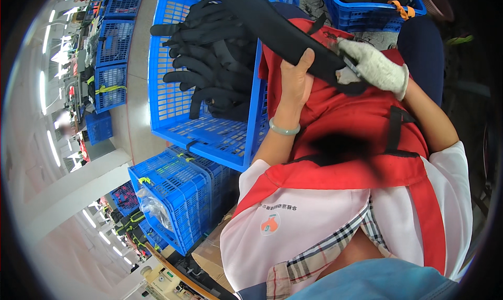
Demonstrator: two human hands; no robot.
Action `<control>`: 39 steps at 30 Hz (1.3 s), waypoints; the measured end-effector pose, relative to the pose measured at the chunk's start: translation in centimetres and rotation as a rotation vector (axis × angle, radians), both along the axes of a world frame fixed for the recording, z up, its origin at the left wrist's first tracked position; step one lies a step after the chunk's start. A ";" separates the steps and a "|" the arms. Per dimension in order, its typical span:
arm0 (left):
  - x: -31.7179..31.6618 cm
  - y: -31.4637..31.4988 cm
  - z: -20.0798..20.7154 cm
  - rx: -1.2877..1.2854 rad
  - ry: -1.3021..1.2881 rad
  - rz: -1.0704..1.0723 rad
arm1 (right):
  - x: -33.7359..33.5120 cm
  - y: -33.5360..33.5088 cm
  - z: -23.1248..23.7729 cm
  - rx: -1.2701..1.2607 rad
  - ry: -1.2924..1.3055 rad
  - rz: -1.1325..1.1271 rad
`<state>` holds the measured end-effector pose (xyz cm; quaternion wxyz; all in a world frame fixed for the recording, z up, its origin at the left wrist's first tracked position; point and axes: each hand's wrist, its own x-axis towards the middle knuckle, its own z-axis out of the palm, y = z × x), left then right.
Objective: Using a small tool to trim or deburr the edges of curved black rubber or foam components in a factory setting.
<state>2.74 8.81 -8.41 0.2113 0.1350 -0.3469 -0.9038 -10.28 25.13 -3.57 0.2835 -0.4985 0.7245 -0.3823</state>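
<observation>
At the frame's upper centre, the left hand (pixel 296 81) clamps the black strip (pixel 272 33), apparently steadying its lower end, where the gloved right hand (pixel 375 65) grips a small metal tool (pixel 351 67).

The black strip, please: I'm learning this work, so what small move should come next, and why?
Probably steady the black strip with the left hand while the gloved right hand works the small metal tool at its lower end: the left thumb lies on the strip, and the tool is right by that end.
</observation>
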 end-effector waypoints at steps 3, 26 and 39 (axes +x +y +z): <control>1.4 -1.2 1.3 -0.321 -0.288 0.151 | 0.0 0.3 -0.9 -0.153 0.268 0.083; 0.4 -4.5 3.2 -0.184 -0.012 -0.040 | -0.7 1.7 -1.9 -0.040 0.351 -0.014; 0.5 -3.4 2.7 -0.144 0.021 -0.075 | -0.7 1.5 -0.4 0.016 0.516 -0.040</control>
